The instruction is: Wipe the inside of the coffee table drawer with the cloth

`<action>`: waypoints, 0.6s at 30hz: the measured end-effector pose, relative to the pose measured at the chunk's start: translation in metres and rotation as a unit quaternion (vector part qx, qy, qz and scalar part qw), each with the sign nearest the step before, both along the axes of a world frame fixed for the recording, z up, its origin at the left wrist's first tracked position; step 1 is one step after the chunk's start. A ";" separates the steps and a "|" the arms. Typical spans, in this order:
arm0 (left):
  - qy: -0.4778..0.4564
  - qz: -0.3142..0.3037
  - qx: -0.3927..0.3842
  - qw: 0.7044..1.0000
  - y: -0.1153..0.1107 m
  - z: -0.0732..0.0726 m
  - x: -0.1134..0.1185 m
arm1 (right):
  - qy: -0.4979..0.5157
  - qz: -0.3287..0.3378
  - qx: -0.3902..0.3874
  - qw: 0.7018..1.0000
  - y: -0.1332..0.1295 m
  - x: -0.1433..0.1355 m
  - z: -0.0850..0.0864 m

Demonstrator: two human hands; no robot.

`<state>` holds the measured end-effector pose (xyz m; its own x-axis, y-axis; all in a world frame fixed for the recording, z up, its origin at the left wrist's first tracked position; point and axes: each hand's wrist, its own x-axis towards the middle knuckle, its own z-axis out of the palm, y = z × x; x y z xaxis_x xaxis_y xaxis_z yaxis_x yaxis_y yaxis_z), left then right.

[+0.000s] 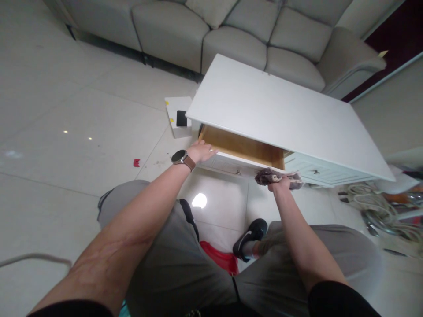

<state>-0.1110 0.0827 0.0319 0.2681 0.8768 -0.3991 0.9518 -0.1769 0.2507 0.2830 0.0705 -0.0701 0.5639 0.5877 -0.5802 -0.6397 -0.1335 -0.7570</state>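
Observation:
A white coffee table (264, 105) has its left drawer (244, 147) pulled out, showing a bare wooden inside. My left hand (201, 152), with a watch on its wrist, rests on the drawer's left front corner, fingers spread. At the drawer's right front end, my right hand (280, 182) grips a folded grey-brown cloth (267, 176) against the front edge. A small metal knob (238, 172) sits on the drawer front between my hands.
A grey sofa (231, 44) stands behind the table. Left of the table is a white box (175, 105) with a black phone-like object (181, 118) on it. Coiled cords (380, 207) lie at the right. Something red (220, 257) lies between my legs.

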 end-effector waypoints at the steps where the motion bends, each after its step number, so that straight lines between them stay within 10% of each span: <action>1: 0.005 0.002 0.000 1.000 0.000 -0.001 0.000 | 0.008 0.010 0.033 0.999 0.003 -0.004 0.006; 5: 0.021 0.002 0.008 1.000 0.002 -0.007 0.001 | 0.030 0.040 0.165 0.985 0.003 -0.022 0.020; 12: 0.016 -0.001 0.007 1.000 0.002 -0.007 0.003 | -0.003 0.029 0.146 0.989 -0.014 -0.059 0.017; 18: 0.011 0.002 -0.002 1.000 -0.001 0.000 0.006 | 0.082 0.127 0.106 0.983 -0.010 -0.180 0.017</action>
<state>-0.1050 0.0814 0.0324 0.2556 0.8765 -0.4080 0.9578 -0.1722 0.2300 0.1035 0.0606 -0.0533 0.2930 0.8146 -0.5005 -0.7223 -0.1544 -0.6741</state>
